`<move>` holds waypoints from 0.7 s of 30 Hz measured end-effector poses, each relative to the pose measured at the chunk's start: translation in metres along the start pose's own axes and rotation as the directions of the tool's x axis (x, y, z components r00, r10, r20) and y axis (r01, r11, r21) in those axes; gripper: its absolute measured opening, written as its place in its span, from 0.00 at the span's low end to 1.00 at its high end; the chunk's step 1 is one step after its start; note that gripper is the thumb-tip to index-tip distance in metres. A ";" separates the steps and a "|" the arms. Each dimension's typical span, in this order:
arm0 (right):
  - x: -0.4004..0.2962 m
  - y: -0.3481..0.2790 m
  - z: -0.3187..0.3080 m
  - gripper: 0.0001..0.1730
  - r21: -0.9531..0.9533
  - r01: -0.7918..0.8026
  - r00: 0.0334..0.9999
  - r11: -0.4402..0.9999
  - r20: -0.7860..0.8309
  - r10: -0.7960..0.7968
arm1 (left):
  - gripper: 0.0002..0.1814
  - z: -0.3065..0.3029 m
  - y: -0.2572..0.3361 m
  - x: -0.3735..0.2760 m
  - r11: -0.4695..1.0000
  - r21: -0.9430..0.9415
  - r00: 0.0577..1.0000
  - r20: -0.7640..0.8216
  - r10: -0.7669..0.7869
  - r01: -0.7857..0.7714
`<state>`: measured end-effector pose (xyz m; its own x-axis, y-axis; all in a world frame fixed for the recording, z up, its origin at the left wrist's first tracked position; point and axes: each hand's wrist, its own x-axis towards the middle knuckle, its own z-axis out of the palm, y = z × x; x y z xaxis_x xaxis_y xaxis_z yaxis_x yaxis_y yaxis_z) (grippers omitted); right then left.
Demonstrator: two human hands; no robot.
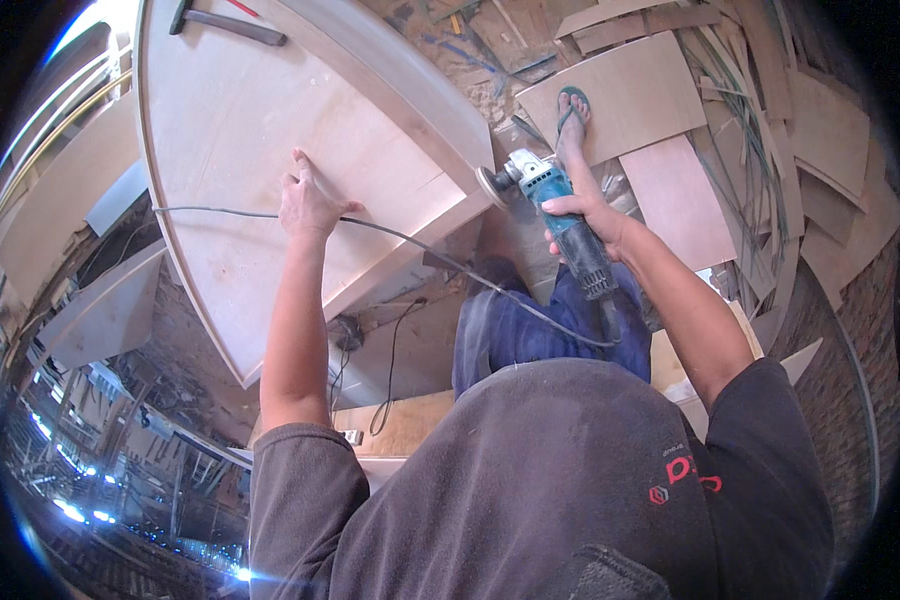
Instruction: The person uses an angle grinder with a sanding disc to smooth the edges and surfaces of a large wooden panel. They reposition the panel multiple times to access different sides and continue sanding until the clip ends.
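Note:
My right hand [581,221] grips the teal and black body of an angle grinder [566,214]. Its round disc [491,187] is at or very near the corner of a large wooden panel piece [390,172]; whether they touch I cannot tell. My left hand [307,196] rests on the panel's pale face with fingers spread, holding no tool. The grinder's grey cord [435,251] runs from its rear end across my lap, passes by my left wrist and lies over the panel to its far left edge.
A hammer [229,26] lies on the panel's upper end. Plywood sheets [615,90] and a pinkish board [679,199] cover the floor at right, beside piled offcut strips [742,142]. My sandalled foot [572,112] stands on one sheet. A dark cable [395,360] hangs below the panel.

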<state>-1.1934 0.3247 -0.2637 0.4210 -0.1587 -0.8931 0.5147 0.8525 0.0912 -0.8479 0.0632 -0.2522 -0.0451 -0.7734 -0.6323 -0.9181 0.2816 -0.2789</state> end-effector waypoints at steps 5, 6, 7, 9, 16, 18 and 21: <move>0.000 0.018 -0.013 0.29 0.002 -0.050 0.999 0.999 -0.001 0.050 | 0.83 -0.001 0.002 -0.001 1.000 0.000 1.000 -0.014 0.016 -0.016; 0.000 0.021 -0.015 0.29 0.008 -0.062 0.998 0.998 0.001 0.062 | 0.83 -0.001 0.003 -0.001 1.000 -0.002 1.000 -0.012 0.014 -0.014; -0.001 0.023 -0.016 0.29 0.011 -0.072 0.997 0.997 -0.007 0.072 | 0.83 -0.001 0.004 -0.002 1.000 -0.003 1.000 -0.011 0.010 -0.010; -0.004 0.027 -0.016 0.30 0.019 -0.090 0.996 0.996 -0.023 0.090 | 0.83 -0.002 0.002 -0.003 1.000 -0.026 1.000 -0.019 0.013 -0.014; -0.002 0.042 -0.034 0.29 0.028 -0.038 0.996 0.999 -0.082 0.040 | 0.83 -0.004 0.002 -0.003 0.999 -0.053 0.999 0.045 -0.006 0.008; -0.002 0.030 -0.032 0.29 0.053 0.080 0.994 0.995 -0.080 -0.076 | 0.84 -0.005 0.000 -0.005 0.999 -0.046 0.999 0.038 -0.003 0.005; 0.012 -0.001 -0.024 0.29 0.030 0.156 0.988 0.987 -0.012 -0.156 | 0.84 -0.005 0.001 -0.002 0.999 -0.045 0.999 0.044 0.005 -0.004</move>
<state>-1.2066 0.3333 -0.2848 0.3270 -0.2837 -0.9014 0.5959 0.8022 -0.0363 -0.8503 0.0621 -0.2475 -0.0328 -0.7460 -0.6651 -0.9347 0.2585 -0.2439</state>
